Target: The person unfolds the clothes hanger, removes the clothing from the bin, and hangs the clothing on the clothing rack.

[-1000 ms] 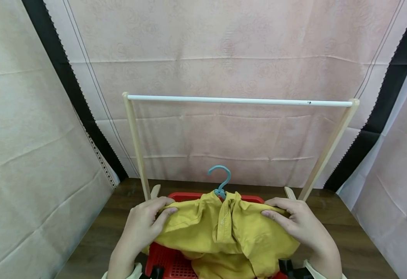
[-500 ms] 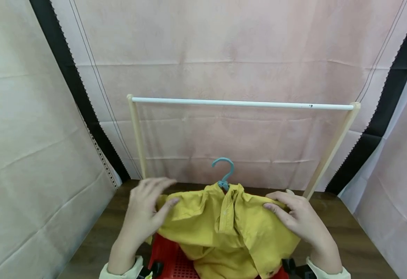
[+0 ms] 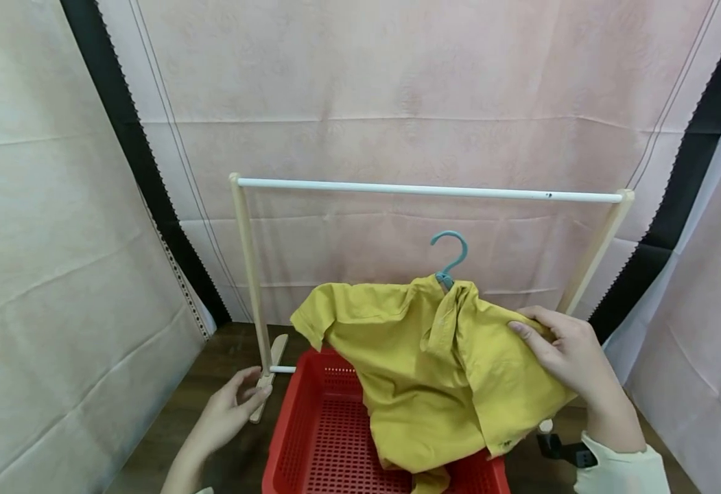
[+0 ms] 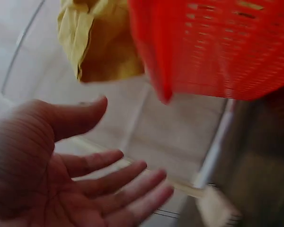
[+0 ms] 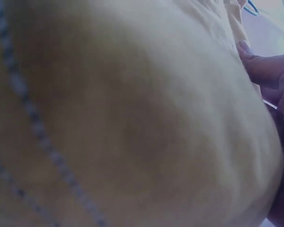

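Observation:
A yellow short-sleeved shirt (image 3: 416, 363) hangs on a blue hanger (image 3: 453, 257), whose hook sticks up out of the collar. My right hand (image 3: 573, 350) pinches the shirt at its right shoulder, thumb in front, and the shirt tilts down toward that side. Up close in the right wrist view, the shirt's cloth (image 5: 146, 118) fills most of the picture. My left hand (image 3: 227, 412) holds nothing and is low at the left, near the rack's foot. In the left wrist view the left hand (image 4: 85, 175) has its fingers spread, below the shirt's sleeve (image 4: 109, 42).
A red perforated basket (image 3: 292, 412) stands on the dark wooden table (image 3: 150, 446) under the shirt. Behind it rises a rack with a white top bar (image 3: 397, 187) and cream posts (image 3: 250, 274). Pale cloth walls (image 3: 397, 68) enclose the table.
My left hand has let go of the shirt's left shoulder and dropped down to the left. My right hand has raised the shirt and hanger and shifted them right, uncovering more of the basket.

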Demonstrator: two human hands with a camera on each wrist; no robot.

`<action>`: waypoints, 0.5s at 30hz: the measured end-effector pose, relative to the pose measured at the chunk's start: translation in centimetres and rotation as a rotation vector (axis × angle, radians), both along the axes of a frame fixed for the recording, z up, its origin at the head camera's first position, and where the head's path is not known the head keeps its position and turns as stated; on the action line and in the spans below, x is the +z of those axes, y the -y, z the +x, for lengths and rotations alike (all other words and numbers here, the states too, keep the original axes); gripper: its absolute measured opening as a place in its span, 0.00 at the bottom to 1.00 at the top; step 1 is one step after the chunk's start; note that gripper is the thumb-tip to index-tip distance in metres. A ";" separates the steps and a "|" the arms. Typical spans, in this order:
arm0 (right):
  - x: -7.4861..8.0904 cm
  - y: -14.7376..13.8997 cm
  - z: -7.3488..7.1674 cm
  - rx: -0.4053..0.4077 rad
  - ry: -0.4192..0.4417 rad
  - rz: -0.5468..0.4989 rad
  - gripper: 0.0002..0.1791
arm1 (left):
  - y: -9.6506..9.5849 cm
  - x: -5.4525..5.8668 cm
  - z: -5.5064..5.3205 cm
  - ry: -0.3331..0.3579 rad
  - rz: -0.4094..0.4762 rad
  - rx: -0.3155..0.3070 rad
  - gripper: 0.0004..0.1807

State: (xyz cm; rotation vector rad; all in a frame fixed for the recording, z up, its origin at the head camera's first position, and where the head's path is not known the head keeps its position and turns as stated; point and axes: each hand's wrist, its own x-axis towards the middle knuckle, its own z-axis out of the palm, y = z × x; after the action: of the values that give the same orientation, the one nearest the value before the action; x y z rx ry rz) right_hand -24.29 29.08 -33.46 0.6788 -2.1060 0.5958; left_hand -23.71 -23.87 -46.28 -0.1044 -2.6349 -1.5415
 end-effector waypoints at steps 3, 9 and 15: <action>0.3 -0.4 -0.2 -0.028 0.015 -0.001 0.13 | 0.1 -1.4 -0.4 0.134 0.211 -0.035 0.39; 1.1 -1.0 -0.5 -0.063 0.016 0.003 0.12 | -0.7 -2.2 -1.0 0.210 0.341 -0.162 0.39; 2.7 -1.8 -1.3 -0.084 -0.041 0.025 0.09 | -1.4 -2.2 -1.4 0.245 0.351 -0.265 0.42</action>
State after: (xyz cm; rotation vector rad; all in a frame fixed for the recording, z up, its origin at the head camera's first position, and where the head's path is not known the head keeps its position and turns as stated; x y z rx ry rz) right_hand -25.57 30.86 -30.74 0.6086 -2.0953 0.5060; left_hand -25.06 -22.45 -48.46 -0.2644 -2.5522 -2.2118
